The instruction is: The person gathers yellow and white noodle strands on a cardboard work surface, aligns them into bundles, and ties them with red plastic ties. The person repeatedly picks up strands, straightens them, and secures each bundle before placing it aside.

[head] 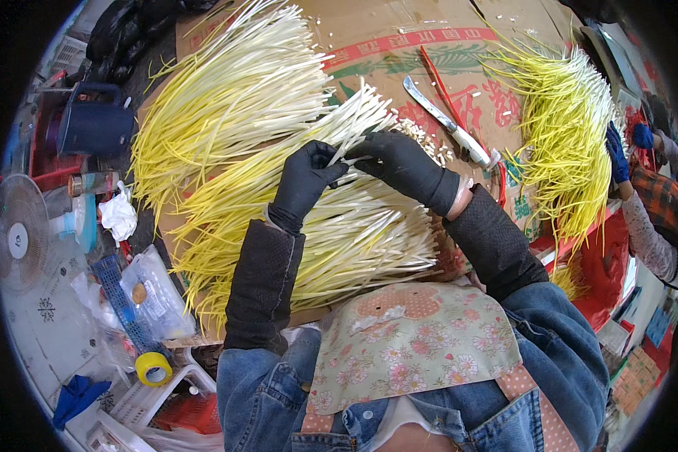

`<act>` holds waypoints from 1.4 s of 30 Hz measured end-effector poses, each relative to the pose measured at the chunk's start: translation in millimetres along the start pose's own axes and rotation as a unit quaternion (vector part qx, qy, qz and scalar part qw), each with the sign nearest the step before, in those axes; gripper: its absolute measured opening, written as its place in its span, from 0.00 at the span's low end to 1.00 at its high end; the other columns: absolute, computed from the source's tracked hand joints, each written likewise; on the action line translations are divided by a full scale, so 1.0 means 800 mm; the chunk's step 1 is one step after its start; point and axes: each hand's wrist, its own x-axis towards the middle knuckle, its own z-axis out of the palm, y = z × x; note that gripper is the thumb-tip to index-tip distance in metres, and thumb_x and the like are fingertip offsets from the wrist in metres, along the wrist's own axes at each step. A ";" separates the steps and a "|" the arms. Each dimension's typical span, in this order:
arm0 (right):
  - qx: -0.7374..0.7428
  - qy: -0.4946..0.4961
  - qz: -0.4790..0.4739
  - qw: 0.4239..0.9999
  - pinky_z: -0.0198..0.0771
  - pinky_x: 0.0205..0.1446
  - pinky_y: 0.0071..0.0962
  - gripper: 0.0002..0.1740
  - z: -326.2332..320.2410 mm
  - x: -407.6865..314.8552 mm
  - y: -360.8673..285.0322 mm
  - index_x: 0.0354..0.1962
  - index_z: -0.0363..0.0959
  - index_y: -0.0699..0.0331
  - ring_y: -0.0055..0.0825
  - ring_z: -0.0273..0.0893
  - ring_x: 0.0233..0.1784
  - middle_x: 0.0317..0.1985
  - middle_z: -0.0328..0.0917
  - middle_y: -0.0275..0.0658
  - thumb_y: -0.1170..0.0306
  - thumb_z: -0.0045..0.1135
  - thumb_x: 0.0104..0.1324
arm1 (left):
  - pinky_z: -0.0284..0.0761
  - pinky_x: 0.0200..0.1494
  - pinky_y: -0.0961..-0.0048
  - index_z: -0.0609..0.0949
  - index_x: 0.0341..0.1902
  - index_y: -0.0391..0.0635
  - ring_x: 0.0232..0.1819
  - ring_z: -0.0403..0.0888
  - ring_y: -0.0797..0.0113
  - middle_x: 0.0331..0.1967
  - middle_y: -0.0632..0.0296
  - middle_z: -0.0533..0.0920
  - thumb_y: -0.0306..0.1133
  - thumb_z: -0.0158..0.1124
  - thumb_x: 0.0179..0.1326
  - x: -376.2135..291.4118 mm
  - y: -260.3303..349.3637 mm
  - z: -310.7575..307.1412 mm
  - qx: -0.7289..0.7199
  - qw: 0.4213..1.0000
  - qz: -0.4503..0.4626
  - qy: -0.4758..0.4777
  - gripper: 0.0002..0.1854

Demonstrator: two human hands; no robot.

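Note:
Both my hands wear black gloves and meet over a heap of yellow chives [367, 226] with white stems and yellow leaves. Between thumb and fingers, my left hand [308, 183] pinches a few pale stalks. Beside it, my right hand [404, 166] has its fingertips closed at the same stalks; its exact hold is partly hidden. A larger pile of chives [243, 96] lies beyond my left hand. Short white cut stem pieces [424, 138] are scattered past my right hand. A knife [446, 121] with a curved blade and pale handle rests on the cardboard [384, 28], apart from my hands.
Another chive pile [570, 135] lies at the right, where a co-worker's blue-gloved hand [617, 152] touches its edge. Red strapping [443, 85] lies by the knife. On the left are a dark blue jug [96, 121], a fan [20, 240], plastic bags [158, 296] and yellow tape [153, 370].

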 end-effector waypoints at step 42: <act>-0.098 0.159 0.170 0.968 0.70 0.40 0.30 0.11 -0.152 -0.085 0.049 0.35 0.81 0.58 0.39 0.76 0.36 0.31 0.76 0.41 0.76 0.57 0.53 | 0.70 0.27 0.81 0.81 0.40 0.39 0.24 0.73 0.80 0.28 0.66 0.81 0.27 0.65 0.55 0.022 0.009 -0.013 0.060 0.998 -0.031 0.017 0.09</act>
